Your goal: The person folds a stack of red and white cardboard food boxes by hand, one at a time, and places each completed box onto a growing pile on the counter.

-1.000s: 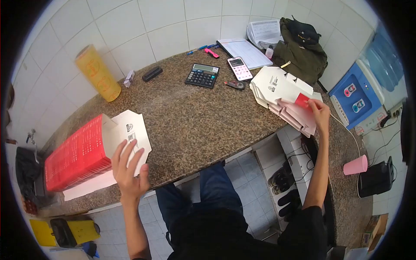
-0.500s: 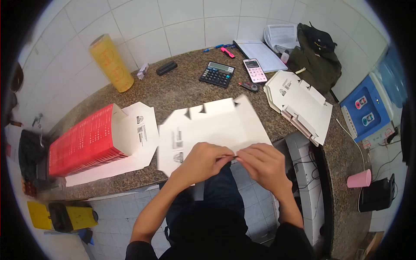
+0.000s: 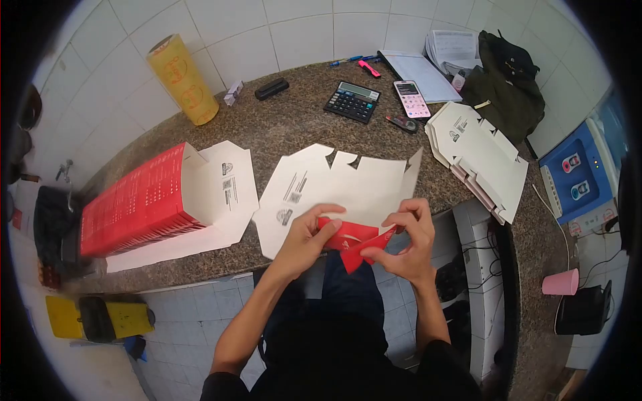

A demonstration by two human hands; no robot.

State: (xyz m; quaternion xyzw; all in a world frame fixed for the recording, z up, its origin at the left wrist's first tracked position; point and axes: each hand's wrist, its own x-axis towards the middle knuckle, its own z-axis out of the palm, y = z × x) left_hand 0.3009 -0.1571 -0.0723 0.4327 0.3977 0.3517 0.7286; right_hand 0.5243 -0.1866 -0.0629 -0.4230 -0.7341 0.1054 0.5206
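Note:
A cardboard box blank (image 3: 354, 184), white inside and red outside, lies partly on the counter with its near edge over my lap. My left hand (image 3: 304, 240) pinches the near edge, its thumb on a red flap that is folded up. On the other side my right hand (image 3: 408, 240) grips the near right corner, thumb below and fingers above, where the red card is bent into a point. To the left, a red folded box (image 3: 140, 207) rests on a white printed blank (image 3: 234, 190). A stack of flat blanks (image 3: 485, 160) lies to the right.
Along the back of the granite counter (image 3: 281, 127) are a yellow film roll (image 3: 184, 80), a black case (image 3: 272, 89), a calculator (image 3: 352, 101), a phone (image 3: 412, 99), a box cutter (image 3: 402, 123) and a clipboard (image 3: 421, 77). A dark bag (image 3: 501, 93) and pink cup (image 3: 560, 283) are at right.
My hands have moved apart from their joined pinch, and the near edge is now folded up with its red side showing. The view has shifted slightly.

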